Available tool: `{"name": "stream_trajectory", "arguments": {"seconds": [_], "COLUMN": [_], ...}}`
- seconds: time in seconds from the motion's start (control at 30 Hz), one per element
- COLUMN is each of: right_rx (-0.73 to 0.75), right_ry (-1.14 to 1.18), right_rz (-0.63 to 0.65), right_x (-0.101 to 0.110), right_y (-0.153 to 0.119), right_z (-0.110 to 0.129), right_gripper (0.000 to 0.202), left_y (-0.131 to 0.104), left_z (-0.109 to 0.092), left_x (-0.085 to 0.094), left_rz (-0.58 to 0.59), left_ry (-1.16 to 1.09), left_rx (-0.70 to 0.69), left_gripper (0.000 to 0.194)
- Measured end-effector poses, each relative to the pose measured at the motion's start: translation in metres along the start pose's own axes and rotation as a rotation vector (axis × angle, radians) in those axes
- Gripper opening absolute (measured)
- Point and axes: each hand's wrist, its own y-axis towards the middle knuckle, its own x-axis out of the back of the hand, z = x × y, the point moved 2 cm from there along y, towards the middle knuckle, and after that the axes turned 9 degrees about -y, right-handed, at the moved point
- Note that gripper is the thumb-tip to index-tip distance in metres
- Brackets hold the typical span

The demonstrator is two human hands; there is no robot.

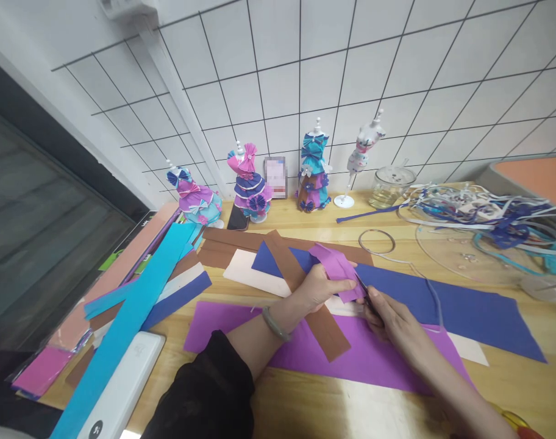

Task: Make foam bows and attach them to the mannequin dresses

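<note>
Folded purple crepe paper (335, 268) is pinched in my left hand (321, 286), its fingers closed with the thumb along the lower edge. My right hand (388, 314) is closed around dark scissors (369, 299), whose blades meet the right edge of that purple piece. Beneath both hands lie a large purple sheet (324, 360), a long dark blue sheet (470, 311) and a white strip (255, 274). A brown strip (330, 338) crosses them at a slant, passing under my left wrist. The scissor handles are mostly hidden by my fingers.
Dressed mini mannequins (313, 164) stand along the tiled wall, with a bare mannequin (363, 149) and a glass cup (390, 186) to their right. Tangled ribbon scraps (470, 204) and a wire coil (377, 241) lie right. Turquoise strips (136, 317) and a white device (127, 387) are left.
</note>
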Motion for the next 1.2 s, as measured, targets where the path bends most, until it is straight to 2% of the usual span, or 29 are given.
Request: {"name": "stream_trajectory", "arguments": {"seconds": [0.97, 1.2], "right_rx": [-0.004, 0.013], "right_ry": [-0.072, -0.092], "right_rz": [-0.026, -0.051], "right_x": [0.002, 0.003], "right_y": [0.003, 0.004], "right_z": [-0.003, -0.011], "right_gripper": [0.042, 0.04], "left_y": [0.0, 0.0], "left_z": [0.003, -0.001], "left_x": [0.003, 0.002], "left_rz": [0.001, -0.003], "left_ry": [0.044, 0.032], "left_rx": [-0.022, -0.01], "left_gripper": [0.048, 0.045]}}
